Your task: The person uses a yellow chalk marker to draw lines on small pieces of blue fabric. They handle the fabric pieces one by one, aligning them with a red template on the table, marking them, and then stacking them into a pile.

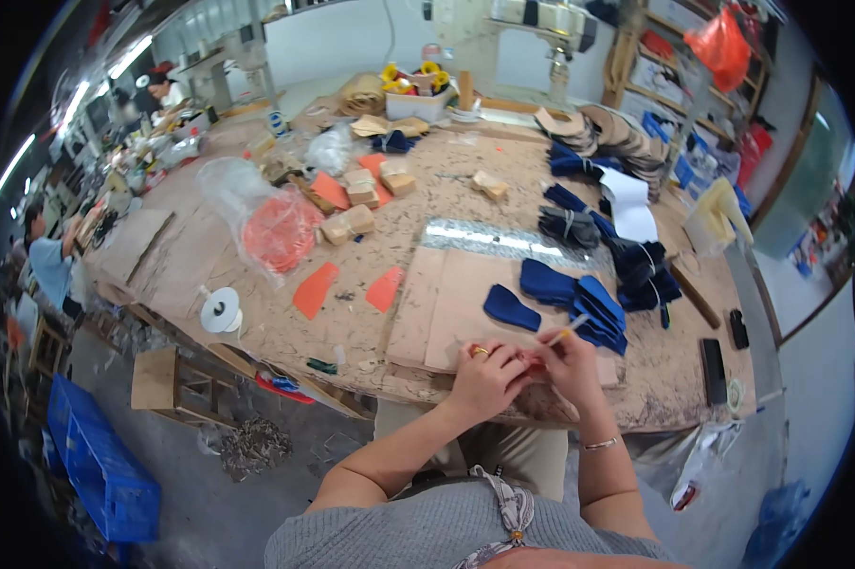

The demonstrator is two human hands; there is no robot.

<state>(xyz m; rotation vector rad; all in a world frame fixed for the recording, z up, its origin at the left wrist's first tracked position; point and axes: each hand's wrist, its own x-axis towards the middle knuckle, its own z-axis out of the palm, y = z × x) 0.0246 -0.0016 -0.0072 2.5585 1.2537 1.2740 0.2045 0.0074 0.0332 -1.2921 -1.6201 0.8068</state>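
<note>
Two hands, the left hand (489, 381) and the right hand (572, 368), meet over the near edge of the pale board (456, 294), perhaps for steadiness. The right fingers seem to grip a thin stick (579, 324); whether the bent left fingers pinch something, I cannot tell. Dark blue pieces (513, 308) lie just beyond, apparently for easy reach.

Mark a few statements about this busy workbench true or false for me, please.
1. The left hand and right hand are close together. True.
2. The white spool lies right of both hands. False: the white spool lies left of them.
3. The crate is red. False: the crate is blue.
4. Some navy pieces lie just beyond the hands. True.
5. A bracelet circles the left wrist. False: the bracelet is on the right.
</note>
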